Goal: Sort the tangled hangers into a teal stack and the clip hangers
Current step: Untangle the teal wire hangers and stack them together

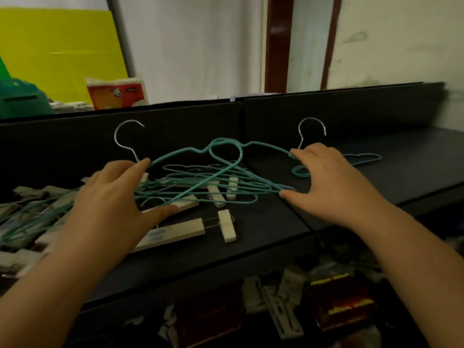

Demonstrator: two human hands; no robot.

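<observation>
Head view: both forearms are reaching forward and slightly inward over a dark bench (263, 222), palms facing down. The left hand (118, 194) is spreading its fingers, with the index fingertip touching the left end of the teal hangers (208, 177) and the thumb stretching out below, over a wooden clip hanger (175, 233); its grip is splayed wide and is not closing around the wire. The right hand (324, 182) is likewise holding its grip spread, the index fingertip touching the upper right shoulder of the teal bundle and the thumb tip touching the bundle's lower right corner, so that the wires are sitting bracketed between the two hands. The teal hangers are lying as an overlapping tangle at the middle of the bench, partly raised at the top, with two silver hooks (128, 139) standing up behind them against the black back panel (188, 126). Pale wooden clips (227, 228) and bars of clip hangers are lying beneath and in front of the tangle. One separate teal hanger (364, 158) is resting flat on the bench just beyond the right hand. More hangers (30, 217) are lying heaped at the left edge.
</observation>
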